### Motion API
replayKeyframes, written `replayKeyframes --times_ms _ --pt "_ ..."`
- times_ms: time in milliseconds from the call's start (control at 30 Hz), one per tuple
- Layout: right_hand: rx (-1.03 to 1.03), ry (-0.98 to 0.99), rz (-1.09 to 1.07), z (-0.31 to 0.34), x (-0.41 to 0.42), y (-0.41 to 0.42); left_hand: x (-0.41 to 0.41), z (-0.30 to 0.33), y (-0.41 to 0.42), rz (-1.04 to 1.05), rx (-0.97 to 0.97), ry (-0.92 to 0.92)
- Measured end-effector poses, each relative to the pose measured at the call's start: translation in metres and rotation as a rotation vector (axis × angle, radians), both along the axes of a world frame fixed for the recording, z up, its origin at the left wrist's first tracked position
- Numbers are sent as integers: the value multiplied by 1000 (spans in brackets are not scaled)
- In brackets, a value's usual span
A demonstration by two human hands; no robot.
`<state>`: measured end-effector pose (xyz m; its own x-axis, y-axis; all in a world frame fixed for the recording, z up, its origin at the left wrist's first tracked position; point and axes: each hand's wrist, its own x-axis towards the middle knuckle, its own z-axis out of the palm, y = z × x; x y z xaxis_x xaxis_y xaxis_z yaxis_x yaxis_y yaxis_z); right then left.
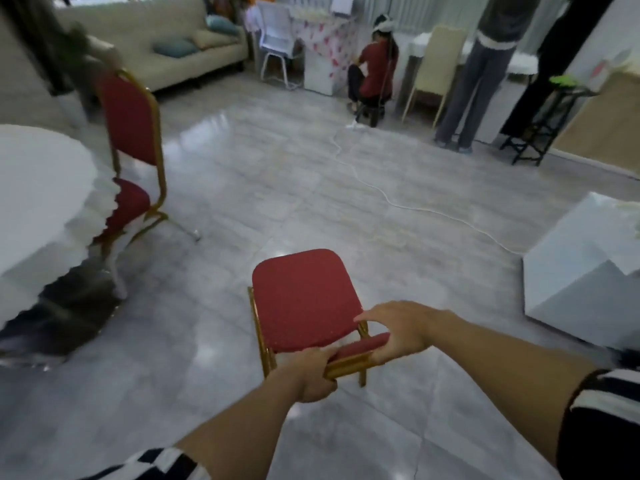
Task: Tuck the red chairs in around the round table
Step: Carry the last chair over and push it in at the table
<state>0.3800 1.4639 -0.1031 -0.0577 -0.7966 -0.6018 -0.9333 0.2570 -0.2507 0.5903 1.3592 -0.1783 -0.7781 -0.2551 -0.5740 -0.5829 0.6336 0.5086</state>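
Observation:
A red chair [303,299] with a gold frame stands on the floor right below me, its seat pointing away. My left hand [310,374] grips the left end of its backrest top. My right hand [398,332] lies over the right end, fingers spread across the top edge. The round table [31,188] with a white scalloped cloth fills the left edge. A second red chair [133,140] stands at the table with its seat partly under the cloth.
A white cable [391,202] snakes across the grey tiled floor. A white box [571,268] sits at the right. Far back are a beige sofa [166,43], a crouching person [375,71], a standing person [474,81] and a black stand [540,133].

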Motion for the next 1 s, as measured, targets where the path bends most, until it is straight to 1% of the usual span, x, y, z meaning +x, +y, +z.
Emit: replayKeyframes --times_ms 67,133,200,267,433,567,700,833,1000 --pt "26 -46 75 -16 8 11 3 -2 12 117 -32 18" --pt "10 -13 104 -33 15 18 6 -1 13 141 -65 -1" --pt "-53 39 123 -44 15 21 7 -2 20 175 -69 7" --pt "-74 79 174 -48 16 23 12 -2 30 220 -79 29" --pt "-108 113 294 -46 13 24 16 -8 47 320 -81 11" --pt "-124 104 371 -47 24 14 32 -10 60 410 -70 44" --pt "-130 98 433 -45 44 -7 57 -11 62 502 -80 43" --pt "-168 62 513 -49 84 -34 98 -6 67 623 -99 62" --pt "-168 45 671 -44 141 -70 149 -5 72 804 -108 26"
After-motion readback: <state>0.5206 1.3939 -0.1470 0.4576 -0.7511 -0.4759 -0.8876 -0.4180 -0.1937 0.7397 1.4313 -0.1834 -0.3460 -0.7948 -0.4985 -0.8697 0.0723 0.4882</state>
